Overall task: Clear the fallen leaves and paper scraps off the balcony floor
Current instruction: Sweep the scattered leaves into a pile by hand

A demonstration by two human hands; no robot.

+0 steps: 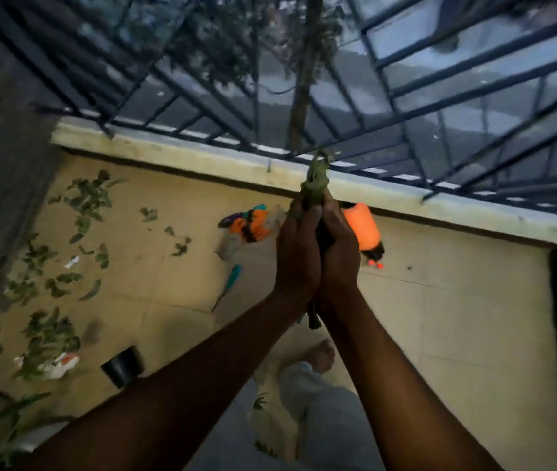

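My left hand (299,253) and my right hand (336,256) are pressed together in front of me, raised above the floor, clasping a bunch of green leaves (316,185) whose top sticks out above the fingertips. A dark stalk (313,319) hangs below the wrists. Several fallen leaves (83,205) lie scattered over the left part of the tan tiled balcony floor (440,317). A small white paper scrap (72,262) lies among them, and a crumpled white and red scrap (61,363) sits in a leaf pile at the lower left.
An orange bottle (363,229) lies behind my right hand. A colourful orange and purple object (246,224) and a teal-handled tool (231,282) lie left of my hands. A black cup (121,367) lies on its side. Metal railing (406,96) tops the low wall. My bare foot (321,355) stands below.
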